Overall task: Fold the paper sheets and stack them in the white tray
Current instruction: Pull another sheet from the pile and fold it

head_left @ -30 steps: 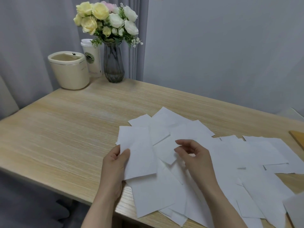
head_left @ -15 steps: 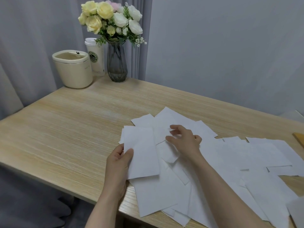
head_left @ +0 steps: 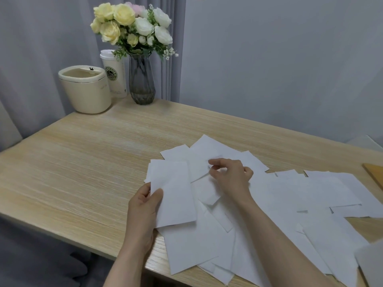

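Several white paper sheets (head_left: pixel 290 204) lie scattered and overlapping across the right half of the wooden table (head_left: pixel 83 172). My left hand (head_left: pixel 144 206) holds a folded sheet (head_left: pixel 173 193) by its left edge, thumb on top, just above the pile. My right hand (head_left: pixel 230 175) reaches over the far sheets, and its curled fingers pinch the edge of a sheet (head_left: pixel 207 154) there. A pale grey-white corner (head_left: pixel 371 264) at the bottom right edge may be the tray; I cannot tell.
At the table's far left corner stand a cream bin (head_left: pixel 85 90), a white takeaway cup (head_left: pixel 114 73) and a grey glass vase of flowers (head_left: pixel 142 79). A brown board corner (head_left: pixel 375 172) shows at the right edge. Wall and curtain close off the back.
My right hand moved away from me and leftward over the pile and closed its fingers on a far sheet. The left hand kept its hold on the folded sheet.
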Demonstrator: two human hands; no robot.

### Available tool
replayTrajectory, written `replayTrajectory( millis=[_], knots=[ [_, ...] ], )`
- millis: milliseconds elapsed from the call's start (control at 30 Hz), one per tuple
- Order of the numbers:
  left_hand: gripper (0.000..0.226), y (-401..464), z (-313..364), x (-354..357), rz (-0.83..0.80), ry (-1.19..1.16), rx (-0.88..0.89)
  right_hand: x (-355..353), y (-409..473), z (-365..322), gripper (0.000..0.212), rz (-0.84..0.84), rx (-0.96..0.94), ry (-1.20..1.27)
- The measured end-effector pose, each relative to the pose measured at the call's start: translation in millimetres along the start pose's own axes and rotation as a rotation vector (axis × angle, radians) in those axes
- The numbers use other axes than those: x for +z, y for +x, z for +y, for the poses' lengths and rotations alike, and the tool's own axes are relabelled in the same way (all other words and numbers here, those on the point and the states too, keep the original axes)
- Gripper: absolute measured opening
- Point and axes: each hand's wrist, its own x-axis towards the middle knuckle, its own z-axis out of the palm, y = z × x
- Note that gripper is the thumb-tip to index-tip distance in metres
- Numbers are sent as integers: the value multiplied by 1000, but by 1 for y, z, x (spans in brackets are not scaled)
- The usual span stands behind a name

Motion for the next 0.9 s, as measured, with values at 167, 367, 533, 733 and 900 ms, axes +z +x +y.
replayTrajectory(
  millis=[167,367,533,733,900],
  knots=[
    [25,-1,1,1,-8,-2,8,8,6,-5,24,-10,69,-56],
    [26,-2,2,0,-14,7,7,20,10,-11,27,-5,88,-60],
    [26,-1,1,-1,-13,14,11,-6,0,-3,34,23,110,-85],
    [25,-2,-1,5,5,0,18,-63,-37,25,16,-19,238,-16],
    [24,-8,-7,19,-36,6,-8,-94,-71,35,34,-136,323,244]
  ],
)
